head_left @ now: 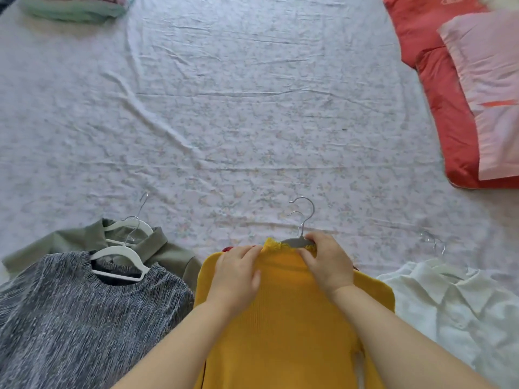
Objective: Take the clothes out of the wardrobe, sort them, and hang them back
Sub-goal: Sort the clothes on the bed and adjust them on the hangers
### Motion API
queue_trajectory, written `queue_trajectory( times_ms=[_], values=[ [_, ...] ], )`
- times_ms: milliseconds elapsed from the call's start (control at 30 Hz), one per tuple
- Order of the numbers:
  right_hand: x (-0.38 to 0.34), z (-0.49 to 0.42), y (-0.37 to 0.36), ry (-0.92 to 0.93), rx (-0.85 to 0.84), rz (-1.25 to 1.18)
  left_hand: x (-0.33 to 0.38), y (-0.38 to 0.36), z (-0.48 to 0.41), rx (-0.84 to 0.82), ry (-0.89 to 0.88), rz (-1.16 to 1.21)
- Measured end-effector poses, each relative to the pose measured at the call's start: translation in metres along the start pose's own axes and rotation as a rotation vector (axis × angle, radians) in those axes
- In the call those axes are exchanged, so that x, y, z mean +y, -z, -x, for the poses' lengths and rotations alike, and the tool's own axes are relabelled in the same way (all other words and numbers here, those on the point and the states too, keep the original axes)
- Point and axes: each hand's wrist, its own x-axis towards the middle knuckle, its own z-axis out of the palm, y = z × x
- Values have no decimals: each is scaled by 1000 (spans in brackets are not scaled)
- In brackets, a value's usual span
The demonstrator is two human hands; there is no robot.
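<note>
Yellow ribbed knit was logged at the near middle of the bedsheet (224,108): the yellow sweater (280,327) lay flat, with a grey hanger (296,242) protruding from its frilled collar, hook pointing away from me. A second metal hook (295,214) showed just beside the first; I could not tell what it belonged to.

I noted the left hand (236,273) resting on the sweater's left shoulder, fingers fairly straight and laid flat against the collar edge, grasping nothing. The right hand (327,262) had its fingers curled, pinching the collar at the hanger's neck.

Left of the yellow sweater and touching it lay a grey marl top (70,318) on a white hanger (120,255), overlapping an olive garment (73,238). Right of the sweater, just beside it, lay a white blouse (455,301). Well beyond the sweater to the right I recorded a red quilt (443,94) under a pink pillow (491,80). At the far left lay folded green cloth (70,11).
</note>
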Motion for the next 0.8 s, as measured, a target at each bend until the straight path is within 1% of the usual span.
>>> queue_trajectory(
  times_ms=[67,133,267,367,533,700,800],
  values=[
    [10,-18,-16,-44,-106,32,-6,-14,-4,-18,4,-15],
    [20,-25,-30,-68,-170,83,-10,-27,-2,-50,34,-22],
    [30,-7,-44,-51,-229,91,-11,-40,11,-78,53,-35],
    [28,14,-41,-43,-242,83,-8,-38,21,-73,55,-43],
    [9,47,-18,0,-275,98,9,-10,32,-32,71,-79],
    [-28,73,20,68,-273,86,33,38,56,0,83,-155],
    [-50,90,42,133,-269,97,46,70,76,-12,121,-208]
  ],
)
